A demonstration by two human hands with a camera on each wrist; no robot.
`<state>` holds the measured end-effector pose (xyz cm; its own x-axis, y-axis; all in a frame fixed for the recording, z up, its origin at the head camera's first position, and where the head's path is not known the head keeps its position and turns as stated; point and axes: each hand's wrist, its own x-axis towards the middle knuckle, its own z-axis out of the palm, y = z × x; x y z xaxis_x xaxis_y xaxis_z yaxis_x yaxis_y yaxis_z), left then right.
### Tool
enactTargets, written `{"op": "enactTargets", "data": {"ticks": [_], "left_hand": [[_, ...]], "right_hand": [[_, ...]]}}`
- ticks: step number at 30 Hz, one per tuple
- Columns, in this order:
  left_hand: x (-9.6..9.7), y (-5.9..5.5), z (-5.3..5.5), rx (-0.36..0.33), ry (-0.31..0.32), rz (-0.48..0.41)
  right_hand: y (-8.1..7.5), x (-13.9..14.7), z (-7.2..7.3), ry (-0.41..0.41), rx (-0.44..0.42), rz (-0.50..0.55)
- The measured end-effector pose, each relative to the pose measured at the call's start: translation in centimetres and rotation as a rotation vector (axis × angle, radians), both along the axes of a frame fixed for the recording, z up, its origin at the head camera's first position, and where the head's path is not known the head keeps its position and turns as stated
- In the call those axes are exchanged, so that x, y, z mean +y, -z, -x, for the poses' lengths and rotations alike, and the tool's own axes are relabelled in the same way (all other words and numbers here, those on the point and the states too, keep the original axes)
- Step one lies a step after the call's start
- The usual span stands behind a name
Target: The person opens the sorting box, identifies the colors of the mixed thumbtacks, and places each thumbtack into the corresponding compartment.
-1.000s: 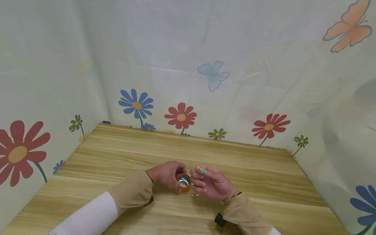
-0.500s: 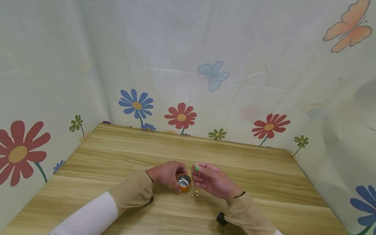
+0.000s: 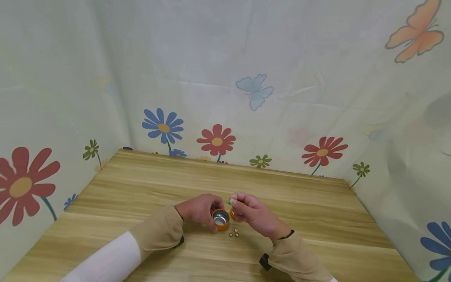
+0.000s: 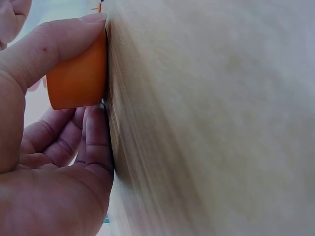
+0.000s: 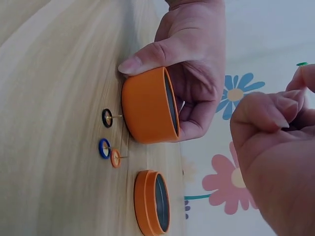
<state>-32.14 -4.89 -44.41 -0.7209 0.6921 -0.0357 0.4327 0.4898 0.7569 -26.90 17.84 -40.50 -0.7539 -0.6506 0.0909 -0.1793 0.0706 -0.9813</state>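
The L hand (image 3: pixel 201 209) holds the metal-lined orange round cup (image 5: pixel 147 108), w/ the thumb on one side and the fingers on the other. The cup stands upright on the wood-grain counter (image 3: pixel 176 178), mouth up. The R hand (image 3: pixel 258 214) is raised above the counter, to the right of the cup, and pinches a small green flat-headed piece (image 3: pixel 230 203) btw thumb and index finger; the fingers hide its lower part.

An orange round lid w/ dark inside (image 5: pixel 146 199) lies on the counter, open side up, just beside the cup but apart from it. Three small tacks rest nr. the cup on the person's side, pins up: a black-rimmed tack (image 5: pixel 107 118), a blue-rimmed tack (image 5: pixel 103 148) and an orange-rimmed tack (image 5: pixel 115 158). The last two are v. close; one cannot tell if they touch. Behind the counter hangs a whitish sheet (image 3: pixel 197 51) w/ printed flowers & butterflies.
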Motion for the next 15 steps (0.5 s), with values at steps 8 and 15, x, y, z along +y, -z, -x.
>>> {"op": "enactTargets", "data": {"ticks": [8, 15], "left_hand": [[-0.1, 0.0, -0.1, -0.012, 0.011, -0.019], [0.0, 0.2, 0.1, -0.003, 0.019, -0.021]], "right_hand": [[-0.1, -0.5, 0.1, 0.056, 0.152, -0.152], [0.2, -1.1, 0.1, 0.193, 0.436, -0.347]]}}
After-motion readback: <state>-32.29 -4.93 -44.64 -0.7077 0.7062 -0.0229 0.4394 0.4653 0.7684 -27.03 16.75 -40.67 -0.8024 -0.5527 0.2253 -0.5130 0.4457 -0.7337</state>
